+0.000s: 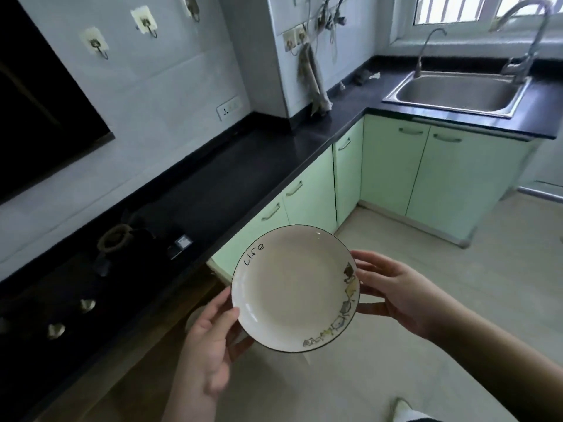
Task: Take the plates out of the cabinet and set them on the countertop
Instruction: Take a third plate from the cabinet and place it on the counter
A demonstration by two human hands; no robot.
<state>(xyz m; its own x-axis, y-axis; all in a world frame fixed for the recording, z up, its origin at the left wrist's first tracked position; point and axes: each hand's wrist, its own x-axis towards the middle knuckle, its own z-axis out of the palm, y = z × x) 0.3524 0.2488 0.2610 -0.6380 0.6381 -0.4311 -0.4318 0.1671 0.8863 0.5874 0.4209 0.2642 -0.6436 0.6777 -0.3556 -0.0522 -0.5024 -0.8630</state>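
both hands hold one plate. the left hand grips its lower-left rim, thumb lying over the top edge and fingers curled underneath. the right hand takes the opposite rim, fingers spread along the edge and under it, thumb at the lower side. the white plate is held in the air, roughly level and slightly tipped toward the camera, over the floor in front of the lower cabinets, not touching the counter. it has a thin dark rim, the word "life" written near its upper left, and small cartoon drawings along its right and lower edge. just left of the plate runs the black countertop, with a gas hob set into it at the near end. pale green cabinet doors stand below. at the far right corner a steel sink sits under a curved tap.
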